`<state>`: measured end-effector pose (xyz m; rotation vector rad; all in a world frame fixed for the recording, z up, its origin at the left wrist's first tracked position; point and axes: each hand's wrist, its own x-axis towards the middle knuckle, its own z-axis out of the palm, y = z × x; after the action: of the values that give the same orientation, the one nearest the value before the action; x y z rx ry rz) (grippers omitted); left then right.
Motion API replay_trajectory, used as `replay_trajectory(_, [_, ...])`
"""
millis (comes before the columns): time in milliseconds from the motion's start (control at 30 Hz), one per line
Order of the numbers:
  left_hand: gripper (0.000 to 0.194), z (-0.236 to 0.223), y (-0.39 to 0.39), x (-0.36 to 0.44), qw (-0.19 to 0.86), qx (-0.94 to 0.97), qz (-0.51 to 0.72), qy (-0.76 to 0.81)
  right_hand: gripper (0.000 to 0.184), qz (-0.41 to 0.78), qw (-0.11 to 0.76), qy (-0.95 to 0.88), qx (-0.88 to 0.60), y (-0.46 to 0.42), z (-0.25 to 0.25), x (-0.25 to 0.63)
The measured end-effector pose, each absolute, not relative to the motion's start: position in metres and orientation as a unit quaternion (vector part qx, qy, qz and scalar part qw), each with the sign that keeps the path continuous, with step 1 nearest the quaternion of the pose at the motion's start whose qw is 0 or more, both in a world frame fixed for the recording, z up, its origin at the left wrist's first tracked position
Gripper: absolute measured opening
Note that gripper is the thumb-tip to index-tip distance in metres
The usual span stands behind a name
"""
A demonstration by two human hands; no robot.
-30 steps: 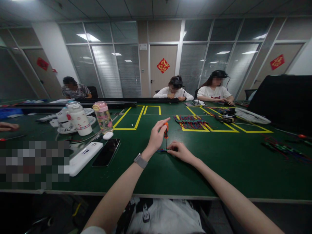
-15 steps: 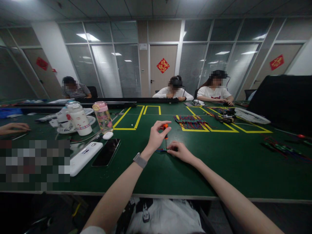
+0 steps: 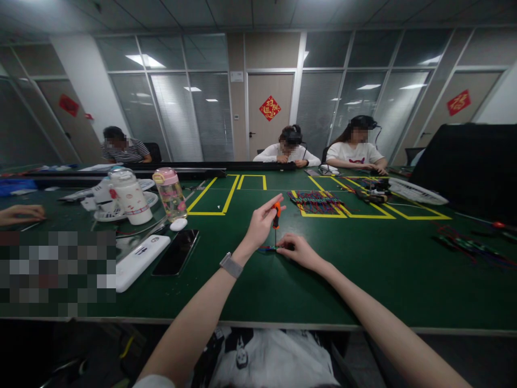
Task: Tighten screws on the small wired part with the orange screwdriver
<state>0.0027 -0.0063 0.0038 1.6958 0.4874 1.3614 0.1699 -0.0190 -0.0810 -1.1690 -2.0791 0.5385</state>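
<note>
My left hand [image 3: 262, 220] has the orange-and-black handle of a screwdriver [image 3: 277, 215] between its thumb and fingers, with the fingers stretched fairly straight. The screwdriver stands upright, its thin shaft reaching down to a small green wired part [image 3: 273, 249] on the table. My right hand [image 3: 298, 251] rests on the table, fingers curled in a pinch at the right end of that part. Red and blue wires show at its left side. The tip of the screwdriver is too small to make out.
On the green table [image 3: 363, 291], a phone [image 3: 176, 252], a white power bank [image 3: 143, 263] and bottles [image 3: 172, 195] stand left. A pile of wired parts [image 3: 317, 202] lies ahead, more wired parts [image 3: 470, 245] right. Another person's hand [image 3: 24, 214] is far left; several people sit around.
The thumb and fingers of my left hand have shifted round the screwdriver handle, straightening and closing together. My right hand and the wired part stay in place.
</note>
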Motion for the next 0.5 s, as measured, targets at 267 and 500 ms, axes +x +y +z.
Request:
replay_trajectory(267, [0.038, 0.0016, -0.0065, 0.0023, 0.394, 0.693, 0.565, 0.213, 0.012, 0.211, 0.342, -0.797, -0.451, -0.021, -0.0789, 0.1697])
replay_trajectory(500, [0.034, 0.0007, -0.0053, 0.002, 0.33, 0.715, 0.572, 0.23, 0.012, 0.203, 0.334, -0.8, -0.455, -0.0212, -0.0776, 0.1686])
